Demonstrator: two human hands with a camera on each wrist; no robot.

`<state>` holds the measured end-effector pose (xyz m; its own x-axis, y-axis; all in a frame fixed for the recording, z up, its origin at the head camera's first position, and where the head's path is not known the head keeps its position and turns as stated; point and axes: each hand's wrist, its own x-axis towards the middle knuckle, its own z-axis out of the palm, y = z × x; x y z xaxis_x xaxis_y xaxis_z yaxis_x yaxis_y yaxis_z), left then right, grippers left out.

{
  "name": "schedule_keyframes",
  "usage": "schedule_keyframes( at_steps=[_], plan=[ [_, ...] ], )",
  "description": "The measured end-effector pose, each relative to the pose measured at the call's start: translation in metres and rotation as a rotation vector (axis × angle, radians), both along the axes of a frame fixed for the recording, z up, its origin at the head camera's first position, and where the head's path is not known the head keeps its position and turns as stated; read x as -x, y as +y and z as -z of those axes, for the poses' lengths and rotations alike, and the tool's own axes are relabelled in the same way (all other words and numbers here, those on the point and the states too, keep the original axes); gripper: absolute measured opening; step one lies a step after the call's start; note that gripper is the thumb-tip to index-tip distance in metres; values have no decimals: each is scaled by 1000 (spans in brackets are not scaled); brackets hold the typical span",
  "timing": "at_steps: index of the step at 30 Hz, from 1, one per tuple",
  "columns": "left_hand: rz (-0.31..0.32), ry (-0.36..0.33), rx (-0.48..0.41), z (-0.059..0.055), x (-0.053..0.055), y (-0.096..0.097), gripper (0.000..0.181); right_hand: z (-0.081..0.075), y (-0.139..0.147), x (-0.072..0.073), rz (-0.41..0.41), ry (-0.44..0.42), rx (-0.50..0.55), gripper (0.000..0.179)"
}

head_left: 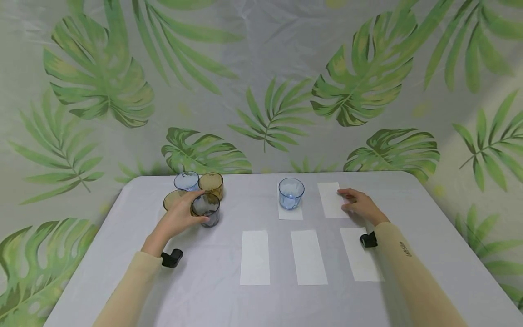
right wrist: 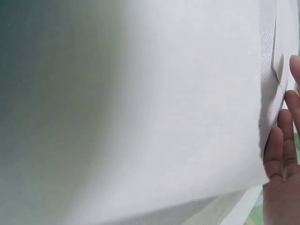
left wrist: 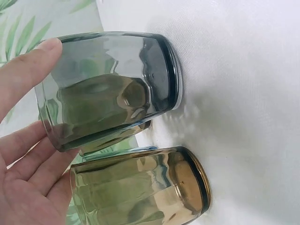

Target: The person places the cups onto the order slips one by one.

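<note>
The left hand [head_left: 180, 215] grips a grey glass [head_left: 206, 212] near its rim, thumb on one side and fingers on the other, toward the table's back left corner; the glass's long axis runs up and down, rim uppermost, though I cannot tell whether its base touches the cloth; the paper lies to the right of this hand, the nearest piece being the front left sheet [head_left: 255, 257], closer to the front edge; the right hand [head_left: 359, 204] is well apart from the grey glass, fingers loosely bent and holding nothing, at the right side of the back right sheet [head_left: 332, 200]; contact there is unclear.

Beyond the back edge hangs a leafy backdrop [head_left: 265, 68]; the table [head_left: 204, 290] wears a white cover; the right sleeve [head_left: 412, 272] overlaps the front right sheet [head_left: 359, 259] in the head view; the front middle sheet [head_left: 308, 257] lies between its two neighbours; a blue glass [head_left: 291, 200] stands on the back left sheet [head_left: 290, 215], roughly in line between the grey glass and the back right sheet; a front amber glass [head_left: 171, 200], partly hidden by the left hand, a rear amber glass [head_left: 210, 182] and a far blue glass [head_left: 186, 180] crowd the grey one toward the back left corner.
</note>
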<state>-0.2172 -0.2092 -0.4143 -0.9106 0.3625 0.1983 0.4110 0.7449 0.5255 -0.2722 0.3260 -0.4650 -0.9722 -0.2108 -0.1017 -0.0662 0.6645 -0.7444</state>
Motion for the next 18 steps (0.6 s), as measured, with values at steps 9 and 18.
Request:
schedule_keyframes(
  at_steps=[9, 18],
  plan=[
    [-13, -1, -52, -1, -4, 3, 77, 1, 0, 0, -9, 20, -28, 55],
    [-15, 29, -98, -6, -9, 12, 77, 1, 0, -1, -13, 27, -39, 55]
  ],
)
